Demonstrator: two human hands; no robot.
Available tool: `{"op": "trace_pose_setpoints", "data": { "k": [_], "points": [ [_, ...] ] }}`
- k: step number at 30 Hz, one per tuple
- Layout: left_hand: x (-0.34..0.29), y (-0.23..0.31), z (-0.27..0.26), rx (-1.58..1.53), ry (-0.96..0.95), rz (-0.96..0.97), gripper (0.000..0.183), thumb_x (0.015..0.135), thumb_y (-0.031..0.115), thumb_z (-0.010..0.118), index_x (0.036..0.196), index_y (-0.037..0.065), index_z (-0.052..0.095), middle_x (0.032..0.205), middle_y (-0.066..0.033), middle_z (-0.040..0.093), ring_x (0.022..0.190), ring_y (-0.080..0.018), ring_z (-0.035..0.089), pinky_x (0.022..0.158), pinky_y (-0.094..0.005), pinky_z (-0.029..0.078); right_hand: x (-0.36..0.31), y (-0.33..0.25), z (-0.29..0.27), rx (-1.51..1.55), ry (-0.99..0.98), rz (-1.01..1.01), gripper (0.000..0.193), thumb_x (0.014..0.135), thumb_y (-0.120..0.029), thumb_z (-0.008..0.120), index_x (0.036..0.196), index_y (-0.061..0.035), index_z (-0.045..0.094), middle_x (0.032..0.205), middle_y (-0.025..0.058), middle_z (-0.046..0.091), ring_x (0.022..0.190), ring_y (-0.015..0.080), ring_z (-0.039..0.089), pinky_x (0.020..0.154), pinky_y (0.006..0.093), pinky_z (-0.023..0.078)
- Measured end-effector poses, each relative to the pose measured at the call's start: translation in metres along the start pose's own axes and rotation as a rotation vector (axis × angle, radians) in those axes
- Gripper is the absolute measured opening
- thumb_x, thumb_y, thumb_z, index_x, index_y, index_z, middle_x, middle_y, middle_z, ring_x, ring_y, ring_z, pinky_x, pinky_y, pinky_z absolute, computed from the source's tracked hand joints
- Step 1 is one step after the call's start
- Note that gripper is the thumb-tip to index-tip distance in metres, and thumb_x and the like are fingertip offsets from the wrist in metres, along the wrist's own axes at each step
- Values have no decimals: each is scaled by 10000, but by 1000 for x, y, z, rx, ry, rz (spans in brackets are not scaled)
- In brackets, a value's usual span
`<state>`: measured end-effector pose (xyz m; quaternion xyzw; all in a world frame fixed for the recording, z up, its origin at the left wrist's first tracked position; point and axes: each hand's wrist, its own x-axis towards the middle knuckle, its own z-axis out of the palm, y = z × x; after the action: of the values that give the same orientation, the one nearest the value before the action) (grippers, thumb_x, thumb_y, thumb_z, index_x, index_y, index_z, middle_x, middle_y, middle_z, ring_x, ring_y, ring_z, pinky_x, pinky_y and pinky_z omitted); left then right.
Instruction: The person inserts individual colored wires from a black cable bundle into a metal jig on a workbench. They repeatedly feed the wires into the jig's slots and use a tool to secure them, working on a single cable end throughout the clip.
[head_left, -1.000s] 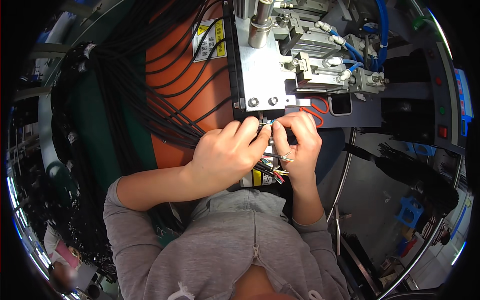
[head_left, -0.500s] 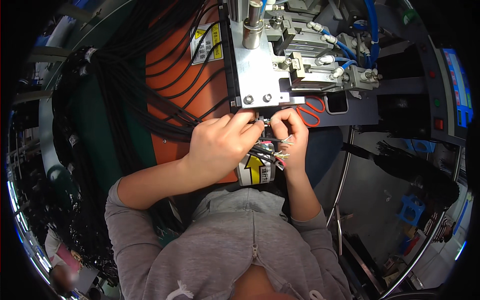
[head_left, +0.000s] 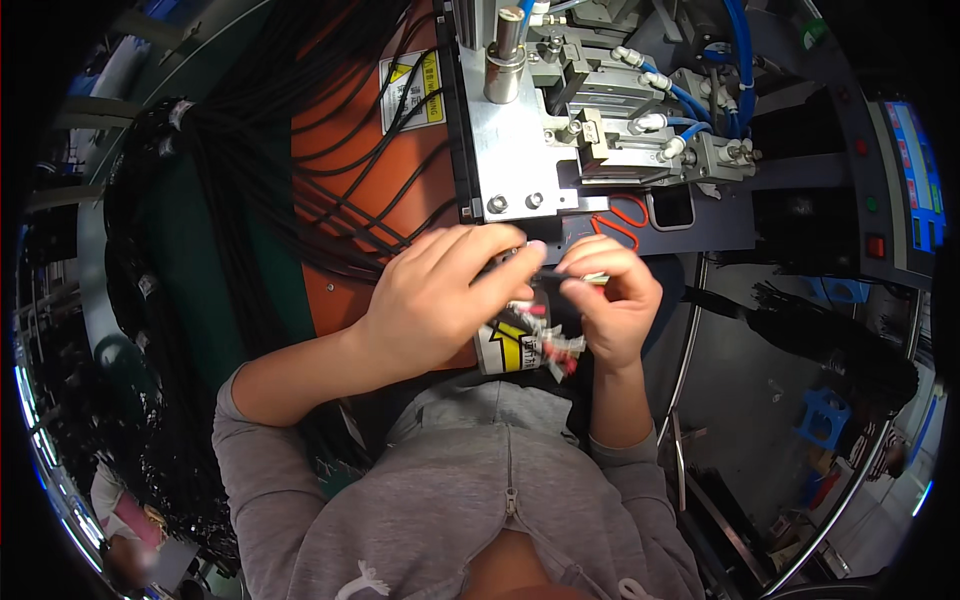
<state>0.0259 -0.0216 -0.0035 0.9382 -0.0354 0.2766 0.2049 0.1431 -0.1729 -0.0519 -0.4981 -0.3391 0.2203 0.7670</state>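
My left hand and my right hand meet just below the metal machine block. Between their fingertips they pinch a thin black cable end with small coloured wires. A bunch of red and white wire tips hangs under my right palm, in front of a yellow and black warning label. Both forearms in grey sleeves come up from the lower edge. What the fingertips touch exactly is hidden by the fingers.
Several black cables drape over an orange panel at left. Red-handled scissors lie on the dark shelf by the machine. Blue air hoses run at top right. A control box with buttons is at right.
The view has shifted a little, with the machine higher in frame. My hands stay together on the cable end, and my right hand has moved slightly right and lower.
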Motion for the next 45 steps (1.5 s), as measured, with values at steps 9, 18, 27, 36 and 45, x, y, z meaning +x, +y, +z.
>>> {"op": "trace_pose_setpoints", "data": {
  "k": [9, 18, 27, 36, 45],
  "points": [
    [-3, 1, -3, -204, -14, -48, 207, 756, 103, 710, 921, -11, 660, 747, -89, 617, 590, -193, 610, 488, -285, 468, -3, -10, 30, -210, 236, -139, 209, 696, 43, 760, 881, 30, 663, 871, 122, 674, 776, 208, 633, 694, 293, 502],
    [-2, 3, -2, -192, -78, -100, 160, 747, 62, 707, 864, -11, 625, 689, -75, 537, 543, -208, 548, 457, -308, 421, 7, -7, 22, -545, 100, -263, 181, 676, -1, 782, 823, -8, 676, 787, 82, 647, 727, 216, 603, 658, 304, 481],
    [-8, 0, 6, -8, -70, -39, 227, 687, 57, 655, 913, 49, 674, 725, -22, 533, 600, -138, 538, 463, -259, 425, 12, -25, -6, -181, -170, 433, 106, 759, -30, 735, 774, 4, 636, 721, 58, 600, 681, 126, 560, 618, 254, 443],
    [-10, 10, 11, 286, -185, -13, 356, 688, 96, 657, 1042, 94, 693, 693, 19, 449, 573, -96, 462, 449, -228, 403, 10, -5, 10, -799, 1, 26, 42, 774, -15, 667, 800, 8, 644, 765, 105, 631, 707, 259, 593, 640, 332, 466],
    [-13, 14, 15, 344, -209, -75, 352, 710, 68, 654, 1059, 98, 693, 687, 5, 404, 565, -98, 454, 440, -224, 402, 7, 3, 15, -882, -14, -77, 70, 751, -14, 646, 727, -13, 580, 697, 88, 556, 660, 250, 515, 593, 346, 417]
  ]
}}
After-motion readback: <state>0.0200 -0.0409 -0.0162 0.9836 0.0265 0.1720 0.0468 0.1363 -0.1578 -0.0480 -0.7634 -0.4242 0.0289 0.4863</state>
